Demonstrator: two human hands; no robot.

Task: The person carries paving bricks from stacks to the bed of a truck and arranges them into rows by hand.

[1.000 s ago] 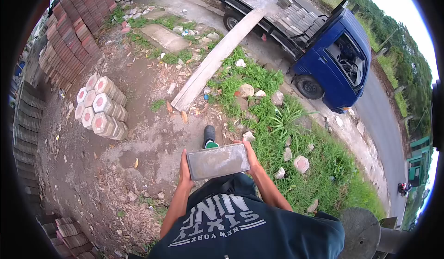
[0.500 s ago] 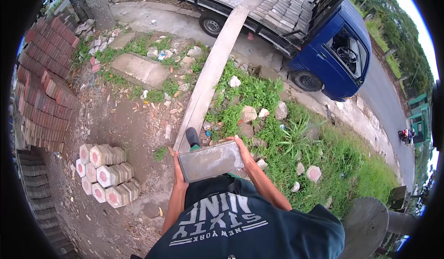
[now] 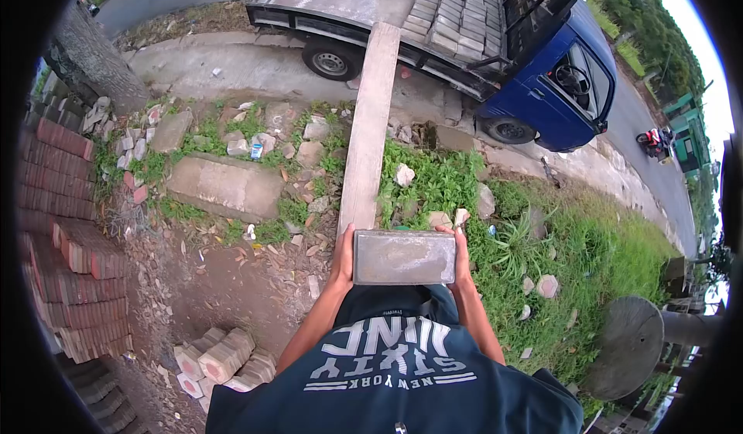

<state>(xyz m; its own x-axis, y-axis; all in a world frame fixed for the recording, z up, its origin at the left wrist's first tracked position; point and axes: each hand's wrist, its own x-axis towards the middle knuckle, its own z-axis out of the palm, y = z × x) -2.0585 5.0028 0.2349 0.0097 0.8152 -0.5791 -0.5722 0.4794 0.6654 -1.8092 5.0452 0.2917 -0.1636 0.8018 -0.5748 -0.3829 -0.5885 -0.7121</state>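
A grey rectangular paving block [image 3: 404, 257] is held level in front of my body. My left hand [image 3: 344, 256] grips its left end, and my right hand [image 3: 461, 257] grips its right end. The fingers reaching under the block are hidden. Just beyond the block, a wooden plank [image 3: 367, 132] slopes up to the bed of a blue truck [image 3: 542, 85]. Rows of similar grey blocks [image 3: 457, 17] lie on the truck bed near the cab.
Red paver stacks [image 3: 77, 279] stand at the left, with hexagonal pavers [image 3: 220, 360] at lower left. Stones and weeds [image 3: 433, 178] flank the plank. A round concrete slab [image 3: 628, 347] stands at right. A motorcycle [image 3: 656, 143] is on the road.
The block has shifted right and is now level instead of tilted. My view has turned, and the plank appears more upright and nearer. Both hands keep their hold.
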